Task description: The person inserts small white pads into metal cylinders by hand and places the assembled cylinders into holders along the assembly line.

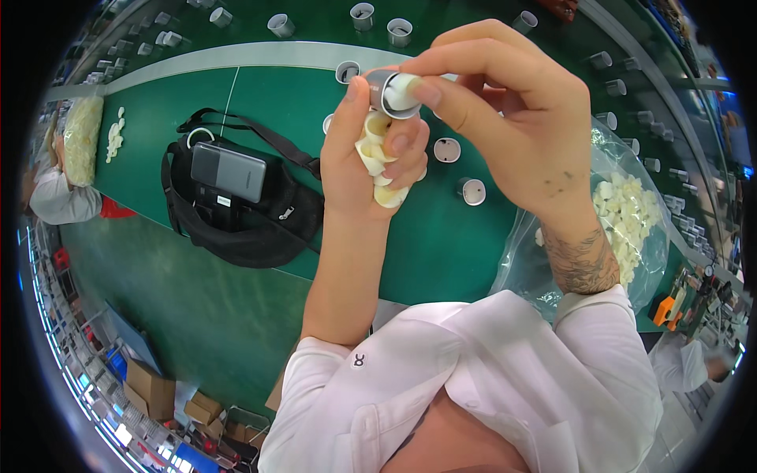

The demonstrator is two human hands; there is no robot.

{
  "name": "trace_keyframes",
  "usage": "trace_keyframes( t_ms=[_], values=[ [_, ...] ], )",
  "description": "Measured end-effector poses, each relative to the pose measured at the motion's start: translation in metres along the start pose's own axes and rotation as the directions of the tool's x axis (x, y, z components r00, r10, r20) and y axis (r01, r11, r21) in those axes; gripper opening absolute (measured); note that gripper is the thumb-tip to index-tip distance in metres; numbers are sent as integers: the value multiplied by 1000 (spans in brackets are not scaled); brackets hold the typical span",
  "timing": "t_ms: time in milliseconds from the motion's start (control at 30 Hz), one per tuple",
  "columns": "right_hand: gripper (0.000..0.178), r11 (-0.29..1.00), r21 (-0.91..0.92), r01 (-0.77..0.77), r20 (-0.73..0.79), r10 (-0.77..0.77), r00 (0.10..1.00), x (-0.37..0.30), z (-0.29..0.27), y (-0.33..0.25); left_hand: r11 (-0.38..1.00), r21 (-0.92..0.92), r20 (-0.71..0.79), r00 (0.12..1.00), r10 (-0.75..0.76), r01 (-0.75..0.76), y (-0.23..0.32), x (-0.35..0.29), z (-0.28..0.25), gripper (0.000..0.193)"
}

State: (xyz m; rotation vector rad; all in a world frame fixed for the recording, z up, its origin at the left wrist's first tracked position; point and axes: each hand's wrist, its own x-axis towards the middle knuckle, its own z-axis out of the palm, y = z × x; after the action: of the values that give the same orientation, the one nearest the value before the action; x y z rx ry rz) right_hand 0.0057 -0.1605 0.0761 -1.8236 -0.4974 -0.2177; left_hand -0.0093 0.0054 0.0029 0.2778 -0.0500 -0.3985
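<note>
My left hand is closed round several pale cream plastic pieces. Between its thumb and fingers it also grips a small grey cylindrical cup, tilted with the open end to the right. My right hand pinches a white plastic piece between thumb and forefinger, at the cup's mouth. How far the piece sits inside cannot be made out. Just beyond and below the hands, more grey cups stand on the green table, among them an upright one and another.
To the left on the table lies a black bag with a grey power bank on it. A clear plastic bag of cream pieces is under my right forearm. More cups stand beyond the pale rail. People sit far left and right.
</note>
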Motion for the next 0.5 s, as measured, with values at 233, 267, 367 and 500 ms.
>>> trace_keyframes(
  t_ms=[233, 267, 367, 500],
  values=[
    [15, 938, 253, -238, -8, 248, 969, 2, -1, -10, 997, -46, 67, 996, -59, 62, 2, 3, -6, 48],
    [14, 914, 222, -339, -6, 349, 937, 4, -6, -17, 996, -50, 76, 995, -72, 76, 2, 3, -6, 48],
    [14, 913, 227, -339, 12, 346, 938, 3, -5, -10, 992, -94, 85, 993, -77, 85, 0, 3, -9, 50],
    [15, 973, 136, -189, 37, 186, 982, 2, 2, -3, 992, -84, 38, 995, -93, 96, 1, 1, -7, 51]
  ],
)
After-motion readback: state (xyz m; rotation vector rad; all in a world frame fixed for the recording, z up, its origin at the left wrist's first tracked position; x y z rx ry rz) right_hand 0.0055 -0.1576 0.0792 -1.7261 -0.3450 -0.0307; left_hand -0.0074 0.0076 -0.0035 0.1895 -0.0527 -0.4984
